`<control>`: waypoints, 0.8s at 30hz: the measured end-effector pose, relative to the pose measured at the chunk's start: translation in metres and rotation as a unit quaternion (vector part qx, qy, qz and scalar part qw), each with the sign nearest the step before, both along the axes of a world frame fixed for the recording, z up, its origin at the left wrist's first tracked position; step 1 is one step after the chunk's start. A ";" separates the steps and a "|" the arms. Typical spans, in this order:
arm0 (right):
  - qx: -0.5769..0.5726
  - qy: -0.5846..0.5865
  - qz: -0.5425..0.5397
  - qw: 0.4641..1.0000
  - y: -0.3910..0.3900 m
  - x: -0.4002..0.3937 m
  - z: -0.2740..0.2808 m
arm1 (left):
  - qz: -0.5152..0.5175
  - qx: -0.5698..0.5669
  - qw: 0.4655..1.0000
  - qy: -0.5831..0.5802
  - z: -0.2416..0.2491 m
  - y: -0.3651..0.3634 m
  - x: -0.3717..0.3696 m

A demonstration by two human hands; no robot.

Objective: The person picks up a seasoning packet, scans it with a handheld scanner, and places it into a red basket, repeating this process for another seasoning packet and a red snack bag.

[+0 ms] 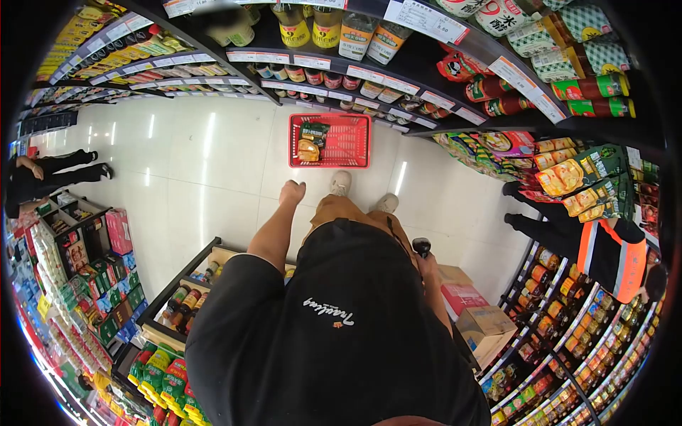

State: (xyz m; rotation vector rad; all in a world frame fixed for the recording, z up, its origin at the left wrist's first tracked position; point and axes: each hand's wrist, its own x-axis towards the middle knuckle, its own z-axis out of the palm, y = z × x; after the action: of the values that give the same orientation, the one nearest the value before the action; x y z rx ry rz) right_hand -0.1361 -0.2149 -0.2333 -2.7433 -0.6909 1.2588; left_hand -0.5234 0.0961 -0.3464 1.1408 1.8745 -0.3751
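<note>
My left hand (291,192) hangs in front of my left leg above the floor, its fingers curled closed and no object showing in it. Ahead of it on the floor stands a red shopping basket (348,162), apart from the hand. Inside the basket lies a dark green food packet (313,133) with an orange picture on its lower part. By my right hip, my right hand (428,265) is closed around a black round-ended object (421,246); its kind cannot be made out, and its lower part is hidden by the hand.
Shelves of bottles (327,28) and jars run along the front. Hanging food packets (579,177) are at the right, near a person in an orange-striped vest (632,270). Cardboard boxes (485,328) stand by my right side. Another person (42,174) is far left.
</note>
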 end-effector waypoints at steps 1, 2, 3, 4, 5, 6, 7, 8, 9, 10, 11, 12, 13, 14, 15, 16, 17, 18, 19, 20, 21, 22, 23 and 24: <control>0.003 -0.007 0.005 1.000 0.002 0.003 -0.006 | -0.009 -0.010 1.000 -0.009 -0.002 -0.006 0.001; 0.007 -0.015 0.011 1.000 0.004 0.007 -0.012 | -0.022 -0.017 1.000 -0.013 -0.003 -0.010 0.003; 0.010 -0.023 0.016 1.000 0.010 0.008 -0.011 | -0.035 -0.023 0.999 -0.016 -0.001 -0.013 0.006; 0.028 -0.016 0.006 0.999 0.016 0.011 -0.010 | -0.043 -0.026 0.999 -0.020 0.000 -0.014 0.010; 0.044 -0.009 -0.004 0.999 0.021 0.014 -0.008 | -0.051 -0.016 0.998 -0.026 0.001 -0.013 0.013; 0.061 -0.001 -0.015 0.998 0.023 0.017 -0.008 | -0.060 -0.006 0.998 -0.033 0.003 -0.012 0.016; 0.076 -0.003 -0.025 0.997 0.026 0.018 -0.008 | -0.069 0.003 0.997 -0.039 0.006 -0.009 0.019; 0.092 -0.006 -0.036 0.995 0.028 0.021 -0.007 | -0.075 0.009 0.997 -0.036 0.008 -0.005 0.022; 0.107 -0.010 -0.047 0.993 0.029 0.026 -0.008 | -0.081 0.015 0.996 -0.033 0.013 0.002 0.027; 0.099 0.002 -0.057 0.993 0.023 0.035 -0.019 | -0.088 0.022 0.995 -0.032 0.017 0.008 0.032; 0.092 0.012 -0.066 0.994 0.017 0.044 -0.031 | -0.092 0.027 0.995 -0.032 0.021 0.015 0.037; 0.085 0.021 -0.075 0.993 0.015 0.052 -0.035 | -0.096 0.033 0.994 -0.033 0.025 0.023 0.042; 0.081 0.023 -0.074 0.994 0.011 0.060 -0.039 | -0.100 0.041 0.994 -0.034 0.030 0.032 0.049; 0.077 0.026 -0.074 0.994 0.007 0.068 -0.042 | -0.082 0.073 0.993 -0.035 0.036 0.035 0.056; 0.074 0.028 -0.073 0.994 0.008 0.076 -0.042 | -0.079 0.091 0.992 -0.044 0.031 0.039 0.060; 0.078 0.029 -0.082 0.993 0.011 0.085 -0.041 | -0.076 0.110 0.990 -0.053 0.018 0.044 0.062; 0.080 0.031 -0.091 0.992 0.013 0.093 -0.042 | -0.074 0.128 0.987 -0.060 0.013 0.048 0.067; 0.082 0.034 -0.101 0.991 0.015 0.100 -0.043 | -0.069 0.145 0.985 -0.063 0.025 0.049 0.078; 0.084 0.037 -0.109 0.990 0.019 0.108 -0.045 | -0.066 0.149 0.984 -0.077 0.026 0.051 0.088; 0.099 0.043 -0.110 0.988 0.024 0.118 -0.047 | -0.062 0.151 0.982 -0.090 0.032 0.053 0.099; 0.112 0.049 -0.112 0.986 0.029 0.129 -0.049 | -0.058 0.152 0.981 -0.104 0.034 0.053 0.110; 0.124 0.055 -0.113 0.984 0.034 0.139 -0.050 | -0.050 0.156 0.978 -0.129 0.030 0.053 0.121; 0.137 0.046 -0.092 0.985 0.041 0.148 -0.053 | -0.059 0.191 0.971 -0.131 0.020 0.052 0.134; 0.149 0.035 -0.073 0.986 0.049 0.156 -0.055 | -0.046 0.188 0.968 -0.157 0.010 0.053 0.148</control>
State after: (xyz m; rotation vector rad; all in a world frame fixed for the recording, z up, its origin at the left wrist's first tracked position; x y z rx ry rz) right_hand 0.0204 -0.1660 -0.2879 -2.4476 -0.6045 1.1142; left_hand -0.3750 0.1492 -0.3369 1.4486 1.6536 0.1181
